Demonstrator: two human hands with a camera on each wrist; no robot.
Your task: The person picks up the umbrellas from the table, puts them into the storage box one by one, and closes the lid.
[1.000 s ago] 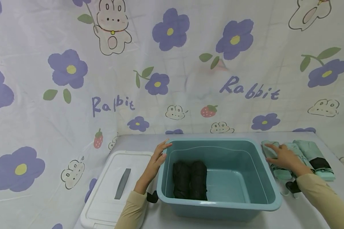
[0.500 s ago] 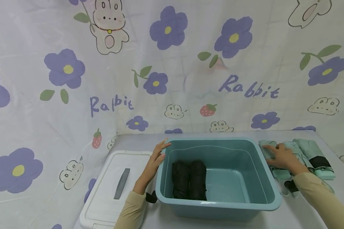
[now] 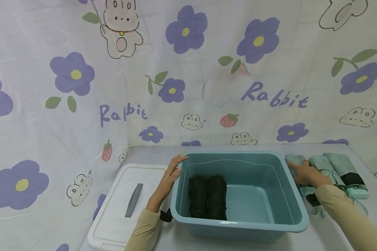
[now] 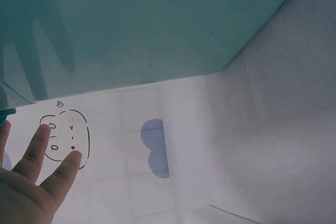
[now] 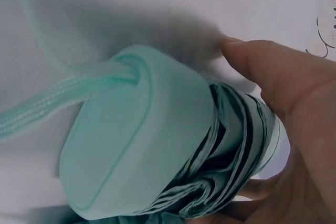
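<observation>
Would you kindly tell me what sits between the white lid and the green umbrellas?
In the head view, the blue tub stands between them, holding two black rolls, with the left hand at its left rim.

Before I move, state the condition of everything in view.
Blue bin: open, upright
Black bundles: rolled, inside the bin
White lid: flat, off the bin
Leftmost mint umbrella: folded, right hand around it
Middle mint umbrella: folded, partly hidden
Rightmost mint umbrella: folded, black band across
Left hand: fingers spread at the bin
</observation>
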